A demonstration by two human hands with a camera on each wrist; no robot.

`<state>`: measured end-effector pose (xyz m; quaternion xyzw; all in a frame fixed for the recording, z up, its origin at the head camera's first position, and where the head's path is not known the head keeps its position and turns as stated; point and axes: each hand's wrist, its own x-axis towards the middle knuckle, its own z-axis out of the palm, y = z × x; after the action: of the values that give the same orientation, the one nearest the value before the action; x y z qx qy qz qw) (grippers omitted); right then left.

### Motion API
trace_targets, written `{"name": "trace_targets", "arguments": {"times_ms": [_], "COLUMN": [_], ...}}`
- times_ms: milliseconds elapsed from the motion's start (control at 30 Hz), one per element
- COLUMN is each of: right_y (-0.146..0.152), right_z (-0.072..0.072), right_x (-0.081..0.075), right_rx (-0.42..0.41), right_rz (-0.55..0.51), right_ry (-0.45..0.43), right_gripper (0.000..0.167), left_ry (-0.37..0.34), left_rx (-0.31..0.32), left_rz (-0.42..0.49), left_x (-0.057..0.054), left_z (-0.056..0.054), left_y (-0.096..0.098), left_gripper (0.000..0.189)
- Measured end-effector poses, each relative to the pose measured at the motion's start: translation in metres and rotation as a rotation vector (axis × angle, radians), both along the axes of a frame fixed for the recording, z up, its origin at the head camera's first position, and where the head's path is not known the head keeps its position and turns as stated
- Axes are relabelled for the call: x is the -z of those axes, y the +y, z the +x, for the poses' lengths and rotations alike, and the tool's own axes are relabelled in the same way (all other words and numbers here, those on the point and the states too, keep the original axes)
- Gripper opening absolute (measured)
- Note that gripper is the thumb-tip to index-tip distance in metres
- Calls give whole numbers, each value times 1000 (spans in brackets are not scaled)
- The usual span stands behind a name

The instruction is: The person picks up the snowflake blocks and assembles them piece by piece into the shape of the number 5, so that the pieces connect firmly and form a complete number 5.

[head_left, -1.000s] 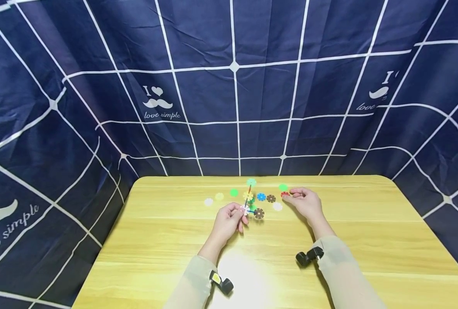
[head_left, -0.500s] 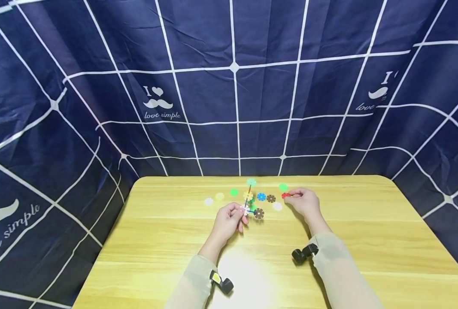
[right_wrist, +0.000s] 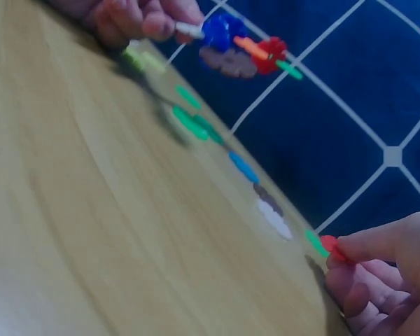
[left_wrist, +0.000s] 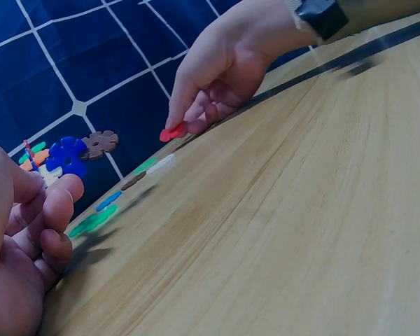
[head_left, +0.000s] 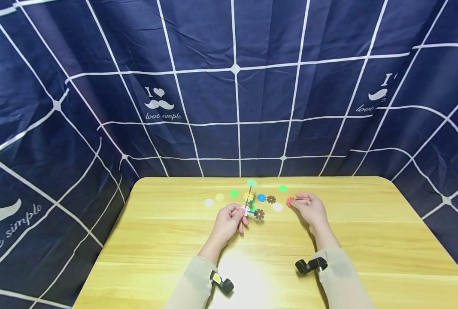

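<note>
My left hand (head_left: 227, 219) pinches the white notched disc (head_left: 246, 210) of a joined chain of plastic snowflake discs, held above the table. In the left wrist view, a blue disc (left_wrist: 66, 157) and a brown disc (left_wrist: 100, 144) stick out from that chain. Beyond them, the right wrist view shows orange (right_wrist: 252, 48), red (right_wrist: 271, 56) and green (right_wrist: 289, 69) discs linked on. Off to the right, my right hand (head_left: 311, 211) pinches a loose red snowflake disc (head_left: 289, 201) between thumb and finger, just over the tabletop. My left fingers cover part of the white disc.
Loose discs lie flat along the table's far part: blue (head_left: 261, 197), brown (head_left: 271, 199), white (head_left: 277, 207) and green (head_left: 283, 188) near the middle and right, yellow (head_left: 219, 197) to the left. A dark blue curtain (head_left: 198, 141) hangs behind the wooden table (head_left: 167, 253).
My right hand has drawn the red disc slightly right and toward me, away from the green disc, and its face now shows more. My left hand and the chain have stayed put.
</note>
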<state>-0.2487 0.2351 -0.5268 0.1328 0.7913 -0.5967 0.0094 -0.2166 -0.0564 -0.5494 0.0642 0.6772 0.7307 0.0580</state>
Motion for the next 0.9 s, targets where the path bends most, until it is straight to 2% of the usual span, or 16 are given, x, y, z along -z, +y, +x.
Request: {"name": "trace_targets", "arguments": {"times_ms": [67, 300, 533, 733, 900], "right_y": [-1, -5, -12, -22, -34], "right_z": [6, 23, 35, 37, 37], "right_x": [0, 2, 2, 3, 9], "right_rx": [1, 6, 0, -11, -67], "right_rz": [-58, -155, -274, -301, -297], "right_ry": [1, -14, -1, 55, 145], "right_gripper": [44, 42, 40, 37, 34], "left_ry": [5, 8, -4, -18, -20], "left_rx": [1, 0, 1, -15, -32], "left_rz": [2, -1, -7, 4, 23], "left_x": [0, 0, 1, 0, -1], "left_z": [0, 1, 0, 0, 1], "left_y": [1, 3, 2, 1, 1], "left_gripper": [16, 16, 17, 16, 15]}}
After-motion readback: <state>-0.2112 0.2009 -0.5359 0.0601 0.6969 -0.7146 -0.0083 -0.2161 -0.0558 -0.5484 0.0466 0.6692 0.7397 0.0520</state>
